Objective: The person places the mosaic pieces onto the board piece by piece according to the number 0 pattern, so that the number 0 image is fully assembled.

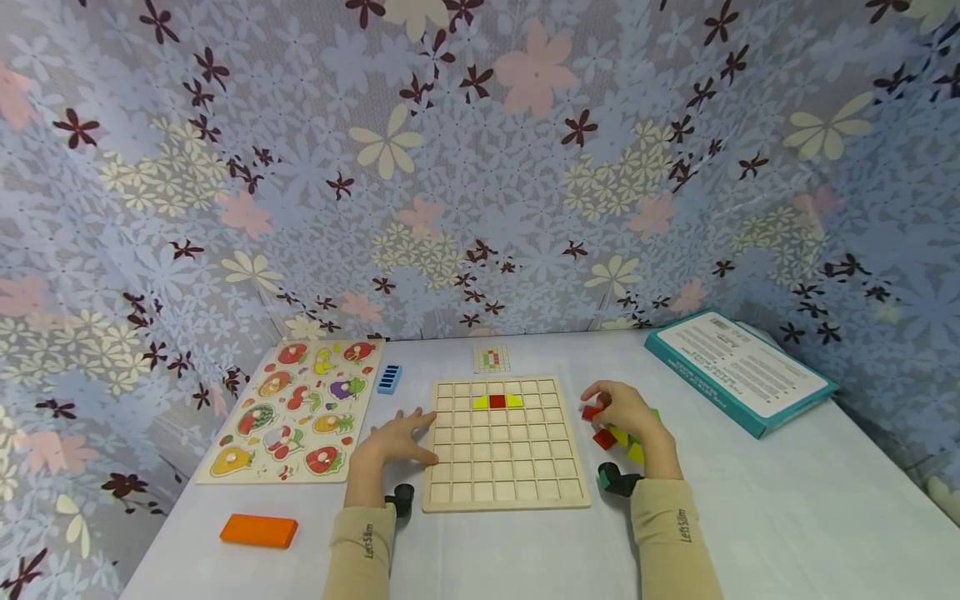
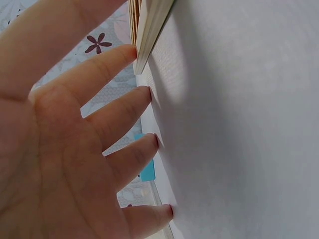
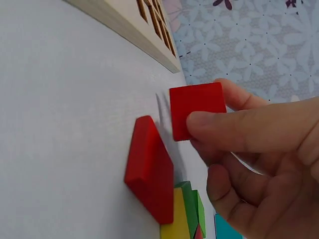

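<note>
A wooden grid board lies in the middle of the table. In its upper part a red square tile sits between two yellow pieces. At the board's left edge my left hand rests with spread, straight fingers, thumb and index touching the rim. To the right of the board, my right hand pinches a red square block between thumb and fingers, held above the table. Below it lies another red block, beside yellow and green pieces partly hidden by the hand.
Behind the board lies a small pattern card. A fruit puzzle board, a small blue piece and an orange block are on the left. The teal box stands at the back right. A patterned cloth hangs behind.
</note>
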`<action>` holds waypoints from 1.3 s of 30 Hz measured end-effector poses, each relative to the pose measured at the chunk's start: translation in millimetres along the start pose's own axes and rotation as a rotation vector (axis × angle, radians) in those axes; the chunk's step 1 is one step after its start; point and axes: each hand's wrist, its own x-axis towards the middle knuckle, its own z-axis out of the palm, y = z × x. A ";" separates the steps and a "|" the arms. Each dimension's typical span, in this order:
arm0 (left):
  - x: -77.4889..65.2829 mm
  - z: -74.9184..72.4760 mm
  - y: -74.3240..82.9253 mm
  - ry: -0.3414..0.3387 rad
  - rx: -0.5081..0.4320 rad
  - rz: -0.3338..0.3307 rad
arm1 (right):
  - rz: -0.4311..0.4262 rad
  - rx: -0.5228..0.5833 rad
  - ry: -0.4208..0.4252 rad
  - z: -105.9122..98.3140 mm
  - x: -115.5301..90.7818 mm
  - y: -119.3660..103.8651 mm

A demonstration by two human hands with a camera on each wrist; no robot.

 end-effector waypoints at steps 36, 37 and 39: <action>0.4 -1.9 -0.3 -0.005 0.007 0.005 | -0.094 0.051 0.090 16.2 0.6 -30.1; 0.3 -2.0 -0.4 -0.005 0.009 0.007 | -0.096 0.047 0.092 16.8 0.8 -30.5; 0.6 -2.0 -0.4 -0.006 0.013 0.011 | -0.093 0.035 0.095 18.1 1.5 -31.8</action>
